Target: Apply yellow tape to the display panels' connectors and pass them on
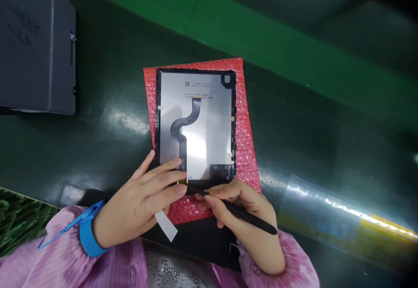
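Observation:
A tablet screen assembly (215, 135) lies back side up, with a silvery panel in a black frame. A dark ribbon cable (178, 129) snakes down its middle to a gold-coloured part near the lower edge. My left hand (148, 194) rests over the lower left corner, fingers stretched out, fingertips on the cable's lower end. From beneath this hand sticks out a white strip (167, 227); whether it is gripped is hidden. My right hand (241, 201) is closed around slim black tweezers (243, 214), their thin tip beside my left index fingertip at the lower edge.
Red bubble wrap (246, 162) lies under the screen on a dark green work surface (107, 70). A grey box (35, 44) with handwriting stands at the upper left. On the right lies a clear, shiny sheet (346, 222) with a yellow area.

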Motion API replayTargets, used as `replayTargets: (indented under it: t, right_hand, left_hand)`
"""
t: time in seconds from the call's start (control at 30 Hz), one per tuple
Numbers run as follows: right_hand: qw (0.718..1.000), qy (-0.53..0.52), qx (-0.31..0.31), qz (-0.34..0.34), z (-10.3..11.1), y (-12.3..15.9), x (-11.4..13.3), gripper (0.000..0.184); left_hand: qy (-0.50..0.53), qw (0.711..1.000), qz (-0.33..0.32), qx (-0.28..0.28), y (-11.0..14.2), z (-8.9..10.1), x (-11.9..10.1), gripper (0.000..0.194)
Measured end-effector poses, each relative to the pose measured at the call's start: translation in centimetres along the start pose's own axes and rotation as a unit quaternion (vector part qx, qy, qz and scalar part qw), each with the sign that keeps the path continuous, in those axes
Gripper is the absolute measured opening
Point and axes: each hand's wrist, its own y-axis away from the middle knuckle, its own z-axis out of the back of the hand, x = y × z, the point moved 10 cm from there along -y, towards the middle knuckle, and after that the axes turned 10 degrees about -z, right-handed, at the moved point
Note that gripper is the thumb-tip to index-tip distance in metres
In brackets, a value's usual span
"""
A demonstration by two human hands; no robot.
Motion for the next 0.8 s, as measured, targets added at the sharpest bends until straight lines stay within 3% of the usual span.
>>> replayTargets:
  t: [0.53,0.8]
  right_hand:
    - [0.999,0.003,0.009,-0.033,-0.1,-0.1,-0.5,0.013]
    - [0.999,0.043,-0.031,0.009,0.2,0.0,0.5,0.011]
  left_hand:
    - [-0.018,0.999,-0.008,0.048,0.2,-0.9,-0.2,0.037]
    - [-0.085,0.994,-0.045,0.056,-0.1,-1.0,-1.0,0.031]
